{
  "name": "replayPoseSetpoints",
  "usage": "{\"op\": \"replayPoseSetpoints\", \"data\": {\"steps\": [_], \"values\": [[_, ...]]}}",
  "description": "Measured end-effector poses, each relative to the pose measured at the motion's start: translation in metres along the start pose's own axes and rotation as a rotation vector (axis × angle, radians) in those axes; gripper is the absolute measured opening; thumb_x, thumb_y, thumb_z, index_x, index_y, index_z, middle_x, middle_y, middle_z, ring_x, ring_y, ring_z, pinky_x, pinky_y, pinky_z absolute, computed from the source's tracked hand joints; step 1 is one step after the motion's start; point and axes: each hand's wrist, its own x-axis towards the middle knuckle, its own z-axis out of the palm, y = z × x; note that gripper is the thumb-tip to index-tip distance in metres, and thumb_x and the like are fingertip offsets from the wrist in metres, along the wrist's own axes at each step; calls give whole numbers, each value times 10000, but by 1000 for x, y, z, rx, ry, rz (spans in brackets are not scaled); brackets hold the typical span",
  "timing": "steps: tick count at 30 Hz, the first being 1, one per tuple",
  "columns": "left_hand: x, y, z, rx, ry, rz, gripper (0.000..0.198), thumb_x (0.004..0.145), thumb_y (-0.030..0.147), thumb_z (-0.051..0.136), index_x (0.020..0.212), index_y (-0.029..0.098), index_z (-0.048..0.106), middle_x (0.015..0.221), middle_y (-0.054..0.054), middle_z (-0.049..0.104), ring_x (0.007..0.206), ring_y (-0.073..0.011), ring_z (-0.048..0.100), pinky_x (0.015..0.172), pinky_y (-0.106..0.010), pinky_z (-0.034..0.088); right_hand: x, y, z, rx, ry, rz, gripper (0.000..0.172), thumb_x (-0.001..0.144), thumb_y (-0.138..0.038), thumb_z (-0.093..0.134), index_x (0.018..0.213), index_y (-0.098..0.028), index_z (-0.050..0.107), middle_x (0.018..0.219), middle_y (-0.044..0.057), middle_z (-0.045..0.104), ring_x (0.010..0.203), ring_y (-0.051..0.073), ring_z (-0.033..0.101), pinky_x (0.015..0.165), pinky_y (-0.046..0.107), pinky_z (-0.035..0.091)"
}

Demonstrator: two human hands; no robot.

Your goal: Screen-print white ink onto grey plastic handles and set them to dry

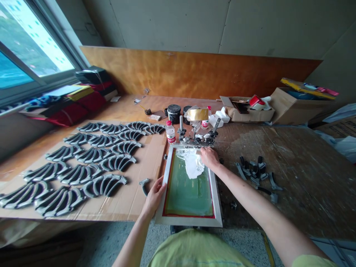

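A screen-printing frame [218, 200] with a pale metal border lies in front of me, with green mesh [189, 196] inside it. White ink [194, 165] is spread in a thick patch over the mesh's far part. At the frame's far right corner, my right hand [210, 157] is closed beside the ink; what its fingers hold is mostly hidden. My left hand [155, 194] grips the left border, fingers bent against it. Just left of that hand, one curved grey plastic part [144, 186] lies on the cardboard. A clamp [198, 141] stands at the frame's far end.
Several fanned rows of grey curved parts [102, 163] cover the cardboard [150, 155] at left. Loose dark parts [258, 172] lie in a pile at right. Behind the frame are a red-capped bottle [170, 132], a black tub [174, 113] and open cardboard boxes [297, 107].
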Motion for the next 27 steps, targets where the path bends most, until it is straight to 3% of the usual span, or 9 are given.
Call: {"op": "replayPoseSetpoints", "data": {"steps": [6, 9, 12, 15, 19, 24, 27], "values": [[0, -1, -1, 15, 17, 3, 813, 714, 607, 698, 1371, 167, 512, 867, -49, 695, 727, -189, 641, 651, -267, 494, -37, 1, 18, 95, -18, -408, 270, 787, 13, 458, 869, -168, 640, 861, 86, 655, 892, 227, 550, 757, 317, 438], [-2, 1, 0, 15, 31, -8, 813, 696, 610, 711, 1363, 182, 529, 852, -38, 696, 726, -185, 641, 659, -269, 497, -55, 13, 11, 119, -40, -569, 272, 799, 13, 460, 885, -167, 644, 862, 75, 650, 891, 214, 543, 742, 298, 435], [-4, 5, 3, 19, 79, -13, 811, 659, 621, 728, 1323, 181, 576, 850, -42, 706, 708, -190, 645, 640, -268, 495, -56, 21, -4, 142, -75, -642, 265, 780, 20, 486, 850, -178, 649, 834, 56, 647, 844, 196, 545, 713, 279, 423], [-4, 5, 4, 20, 95, -12, 812, 649, 622, 733, 1307, 168, 591, 854, -51, 710, 692, -191, 645, 623, -266, 489, -40, 17, -11, 198, -92, -623, 231, 773, 9, 528, 783, -191, 645, 766, 27, 631, 775, 179, 544, 701, 274, 416], [-1, 1, 1, 21, 60, 3, 811, 693, 608, 714, 1344, 155, 546, 855, -52, 704, 712, -185, 645, 645, -270, 492, -37, 1, 5, 183, 79, -457, 233, 831, -9, 491, 848, -164, 664, 876, 74, 648, 868, 210, 553, 743, 308, 449], [-1, 1, -1, 6, 70, 6, 804, 675, 603, 732, 1322, 158, 559, 824, -42, 710, 679, -176, 637, 615, -263, 489, -65, 4, 19, 188, 84, -563, 257, 885, -35, 456, 937, -150, 680, 948, 97, 665, 895, 215, 576, 795, 332, 492], [-7, 11, 3, -20, 67, -15, 793, 661, 604, 743, 1299, 166, 575, 796, -30, 702, 654, -175, 634, 588, -257, 485, -49, 9, 6, 287, 69, -501, 214, 896, -130, 568, 1072, -199, 669, 996, 62, 681, 905, 197, 609, 813, 317, 505]]}}
